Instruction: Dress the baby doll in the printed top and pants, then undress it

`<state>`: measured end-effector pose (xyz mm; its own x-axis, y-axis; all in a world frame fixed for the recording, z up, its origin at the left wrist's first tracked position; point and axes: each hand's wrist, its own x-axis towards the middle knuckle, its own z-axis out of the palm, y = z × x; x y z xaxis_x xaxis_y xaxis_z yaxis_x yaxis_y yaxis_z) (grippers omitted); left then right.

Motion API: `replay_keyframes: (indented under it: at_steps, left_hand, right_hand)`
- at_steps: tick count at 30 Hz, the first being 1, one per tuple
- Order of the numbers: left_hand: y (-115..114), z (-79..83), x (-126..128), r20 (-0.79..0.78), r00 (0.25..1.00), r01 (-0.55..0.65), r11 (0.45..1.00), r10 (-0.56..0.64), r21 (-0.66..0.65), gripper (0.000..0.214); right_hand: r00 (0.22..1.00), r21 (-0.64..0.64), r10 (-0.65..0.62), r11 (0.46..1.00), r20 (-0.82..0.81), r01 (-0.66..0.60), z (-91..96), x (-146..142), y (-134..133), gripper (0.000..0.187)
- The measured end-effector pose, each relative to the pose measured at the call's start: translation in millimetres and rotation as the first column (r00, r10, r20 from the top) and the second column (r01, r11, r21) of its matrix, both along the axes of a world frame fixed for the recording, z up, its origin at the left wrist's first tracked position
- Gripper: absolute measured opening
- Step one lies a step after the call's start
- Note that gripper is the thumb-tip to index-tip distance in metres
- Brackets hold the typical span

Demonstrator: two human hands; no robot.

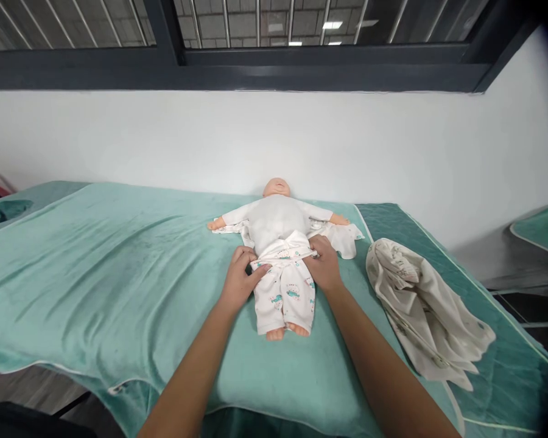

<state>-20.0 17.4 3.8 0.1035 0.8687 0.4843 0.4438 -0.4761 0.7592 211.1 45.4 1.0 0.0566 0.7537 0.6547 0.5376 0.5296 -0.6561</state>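
Seemingly to keep the waistband (281, 256) level, my left hand (241, 275) and right hand (324, 266) pinch opposite sides of the pants (287, 295) on the doll (278, 216), lying face-up mid-bed, head toward the far wall (301, 140).

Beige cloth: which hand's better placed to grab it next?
Right, likely: the right hand is nearer the beige cloth; the left hand sits across the doll from it. Both are at the patterned trousers, though.
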Motion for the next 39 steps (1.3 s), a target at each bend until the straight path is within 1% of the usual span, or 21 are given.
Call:
replay_keyframes:
  at_steps: [2, 3, 5, 6, 8, 11, 14, 18, 21, 23, 27, 29, 32, 33, 34, 36, 37, 38, 39]
  left_hand:
    - [2, -0.7, 0, 0.006, 1.000, -0.016, 1.000, 0.017, -0.006, 0.022]
    - [2, -1.0, 1, 0.011, 1.000, -0.024, 1.000, 0.024, -0.007, 0.022]
    - [2, -1.2, 1, 0.024, 0.999, -0.031, 0.999, 0.031, -0.009, 0.022]
    - [2, -0.9, 2, 0.030, 0.999, -0.032, 0.999, 0.032, -0.011, 0.022]
    - [2, 0.4, 2, 0.042, 0.998, -0.038, 0.999, 0.039, -0.017, 0.023]
    - [-1, 3.7, 3, 0.045, 0.998, -0.051, 0.998, 0.052, -0.026, 0.024]
    - [-10, 6.0, 3, 0.031, 0.997, -0.068, 0.998, 0.068, -0.012, 0.027]
    - [-37, 2.0, 0, 0.007, 0.998, -0.062, 0.997, 0.062, 0.041, 0.030]
    - [-59, -4.5, -3, -0.003, 0.999, -0.036, 0.999, 0.036, 0.027, 0.027]
    - [-66, -7.5, -5, -0.003, 1.000, -0.025, 1.000, 0.025, 0.001, 0.024]
    - [-66, -8.9, -5, -0.029, 0.999, -0.015, 0.999, 0.014, -0.032, 0.022]
    - [-63, -9.2, -5, -0.052, 0.998, -0.029, 0.999, 0.028, -0.034, 0.023]
    - [-61, -10.4, -5, -0.087, 0.995, -0.050, 0.998, 0.047, -0.025, 0.022]
    - [-60, -10.8, -4, -0.089, 0.994, -0.063, 0.998, 0.060, -0.031, 0.021]
    - [-60, -11.1, -4, -0.082, 0.994, -0.081, 0.995, 0.076, -0.054, 0.020]
    - [-59, -11.3, -4, -0.035, 0.993, -0.114, 0.985, 0.110, -0.129, 0.015]
    - [-59, -11.3, -4, -0.001, 0.993, -0.114, 0.980, 0.115, -0.166, 0.015]
    - [-58, -11.1, -4, 0.032, 0.994, -0.099, 0.976, 0.107, -0.192, 0.017]
    - [-58, -10.8, -4, 0.058, 0.995, -0.072, 0.976, 0.086, -0.206, 0.022]
  right_hand:
    - [0.999, -0.100, 0.044, 0.994, -0.015, -0.045, -0.8, 1, -12, 0.028]
    - [0.997, -0.173, 0.074, 0.982, -0.032, -0.079, -1.9, 1, -19, 0.029]
    - [0.990, -0.310, 0.118, 0.941, -0.082, -0.138, -4.4, 2, -34, 0.030]
    - [0.986, -0.358, 0.124, 0.921, -0.108, -0.155, -5.4, 1, -41, 0.030]
    - [0.982, -0.404, 0.113, 0.899, -0.152, -0.166, -5.9, 1, -53, 0.032]
    - [0.981, -0.419, 0.081, 0.896, -0.175, -0.148, -4.2, -2, -64, 0.028]
    - [0.988, -0.427, 0.031, 0.899, -0.149, -0.093, -3.4, -3, -68, 0.023]
    - [0.991, -0.410, -0.002, 0.910, -0.132, -0.053, -6.1, -4, -66, 0.023]
    - [0.990, -0.398, -0.003, 0.916, -0.141, -0.054, -7.6, -4, -64, 0.024]
    - [0.989, -0.412, 0.000, 0.909, -0.147, -0.061, -6.9, -5, -63, 0.024]
    - [0.986, -0.445, 0.037, 0.889, -0.163, -0.107, -3.4, -4, -72, 0.022]
    - [0.983, -0.456, 0.075, 0.878, -0.167, -0.144, -3.2, -3, -85, 0.021]
    - [0.976, -0.474, 0.156, 0.855, -0.151, -0.210, -6.4, -2, -113, 0.021]
    - [0.975, -0.474, 0.174, 0.853, -0.140, -0.220, -8.0, -2, -122, 0.026]
    - [0.976, -0.468, 0.180, 0.857, -0.124, -0.217, -9.6, -3, -131, 0.037]
    - [0.983, -0.447, 0.169, 0.876, -0.065, -0.180, -12.2, -7, -145, 0.067]
    - [0.988, -0.437, 0.154, 0.887, -0.027, -0.150, -12.9, -9, -149, 0.076]
    - [0.991, -0.428, 0.136, 0.896, 0.012, -0.118, -13.1, -12, -151, 0.079]
    - [0.992, -0.423, 0.120, 0.902, 0.045, -0.090, -12.8, -14, -152, 0.077]
